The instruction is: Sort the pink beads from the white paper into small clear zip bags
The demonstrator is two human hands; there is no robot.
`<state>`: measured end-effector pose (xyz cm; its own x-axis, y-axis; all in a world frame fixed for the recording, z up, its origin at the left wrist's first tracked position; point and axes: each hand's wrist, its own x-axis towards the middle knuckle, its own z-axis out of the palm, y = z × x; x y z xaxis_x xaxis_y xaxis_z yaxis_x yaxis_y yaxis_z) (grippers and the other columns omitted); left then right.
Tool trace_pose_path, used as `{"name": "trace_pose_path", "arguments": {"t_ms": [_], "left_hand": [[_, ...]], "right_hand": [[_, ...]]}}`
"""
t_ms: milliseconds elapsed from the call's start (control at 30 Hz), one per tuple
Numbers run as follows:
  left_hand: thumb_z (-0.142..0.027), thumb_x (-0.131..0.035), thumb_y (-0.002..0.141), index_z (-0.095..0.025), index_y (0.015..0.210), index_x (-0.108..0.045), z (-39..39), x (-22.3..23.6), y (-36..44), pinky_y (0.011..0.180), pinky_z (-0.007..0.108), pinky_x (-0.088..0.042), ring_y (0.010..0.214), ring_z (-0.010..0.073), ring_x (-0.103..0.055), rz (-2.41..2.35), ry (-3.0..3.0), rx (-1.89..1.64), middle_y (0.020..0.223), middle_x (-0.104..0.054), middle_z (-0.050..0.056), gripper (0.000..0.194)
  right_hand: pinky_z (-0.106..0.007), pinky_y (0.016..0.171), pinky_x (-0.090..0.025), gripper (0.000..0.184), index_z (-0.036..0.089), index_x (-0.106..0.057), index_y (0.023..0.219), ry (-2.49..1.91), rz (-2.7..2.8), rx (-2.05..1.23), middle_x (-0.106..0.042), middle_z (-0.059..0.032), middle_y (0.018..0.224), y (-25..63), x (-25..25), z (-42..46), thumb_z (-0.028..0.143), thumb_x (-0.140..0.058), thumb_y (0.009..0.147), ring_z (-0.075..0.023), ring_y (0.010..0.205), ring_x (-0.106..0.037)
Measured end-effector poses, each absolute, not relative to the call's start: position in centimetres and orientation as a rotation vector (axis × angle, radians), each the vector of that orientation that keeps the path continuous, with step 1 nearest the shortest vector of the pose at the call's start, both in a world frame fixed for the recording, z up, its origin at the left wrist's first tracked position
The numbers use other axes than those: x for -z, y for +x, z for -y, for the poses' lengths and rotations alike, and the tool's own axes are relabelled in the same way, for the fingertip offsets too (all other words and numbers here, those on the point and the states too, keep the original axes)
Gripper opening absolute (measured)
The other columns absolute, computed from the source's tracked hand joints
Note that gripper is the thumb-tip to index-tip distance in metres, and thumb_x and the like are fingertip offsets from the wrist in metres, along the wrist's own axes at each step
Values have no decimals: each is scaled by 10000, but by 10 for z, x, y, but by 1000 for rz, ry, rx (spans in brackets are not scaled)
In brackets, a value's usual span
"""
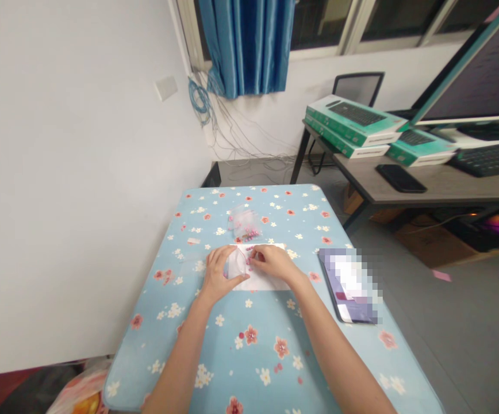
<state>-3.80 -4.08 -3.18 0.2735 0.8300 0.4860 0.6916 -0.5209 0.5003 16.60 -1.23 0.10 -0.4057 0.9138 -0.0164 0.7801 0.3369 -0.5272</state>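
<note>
A white sheet of paper (271,282) lies on the flowered tablecloth. My left hand (219,276) rests at its left side, thumb and fingers spread, with a thin cord or thread loop (241,253) showing between them. From the right, my right hand (273,261) reaches over the sheet with thumb and fingertips pinched together. Small pink beads (248,261) sit in a row by those fingertips; whether one is held is too small to tell. Just beyond the paper is a clear plastic bag (245,221) with pink and dark red beads in it.
The blue flowered table (249,356) stands against a white wall. On its right lies a dark, partly blurred tablet-like item (346,313). A desk to the right carries green keyboard boxes (357,121), a black phone (400,178) and a monitor (478,75).
</note>
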Motion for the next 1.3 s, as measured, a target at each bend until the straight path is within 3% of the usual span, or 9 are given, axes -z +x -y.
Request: {"name": "trace_pose_path", "arguments": {"t_ms": [367, 667, 1000, 1300], "left_hand": [[-445, -719, 702, -231, 1259, -456, 40, 33, -39, 991, 430, -369, 1127, 259, -506, -1422, 2341, -1069, 1213, -571, 94, 652], [-425, -710, 706, -228, 1260, -458, 39, 35, -39, 990, 425, -374, 1124, 260, -517, -1437, 2354, -1064, 1204, -581, 91, 639], [-414, -701, 722, -228, 1235, -456, 39, 35, -39, 965, 419, -399, 1097, 254, -526, -1487, 2235, -1143, 1175, -584, 89, 598], [-406, -701, 721, -219, 1229, -457, 39, 34, -39, 960, 425, -403, 1093, 256, -526, -1496, 2203, -1144, 1171, -583, 93, 594]], "right_hand": [[-215, 585, -336, 154, 182, -620, 852, -1176, 2047, -899, -567, 24, 670, 166, -37, 20, 309, -535, 866, -101, 595, -472], [-217, 606, -348, 145, 182, -615, 848, -1103, 2049, -938, -530, 26, 666, 155, -37, 24, 306, -543, 867, -104, 611, -481], [-220, 596, -342, 146, 188, -603, 848, -1176, 2058, -915, -595, 16, 693, 164, -37, 21, 307, -524, 872, -108, 614, -490], [-228, 549, -277, 144, 198, -674, 852, -1462, 2444, -758, -638, -3, 705, 163, -16, 21, 258, -672, 721, -126, 629, -533]]}}
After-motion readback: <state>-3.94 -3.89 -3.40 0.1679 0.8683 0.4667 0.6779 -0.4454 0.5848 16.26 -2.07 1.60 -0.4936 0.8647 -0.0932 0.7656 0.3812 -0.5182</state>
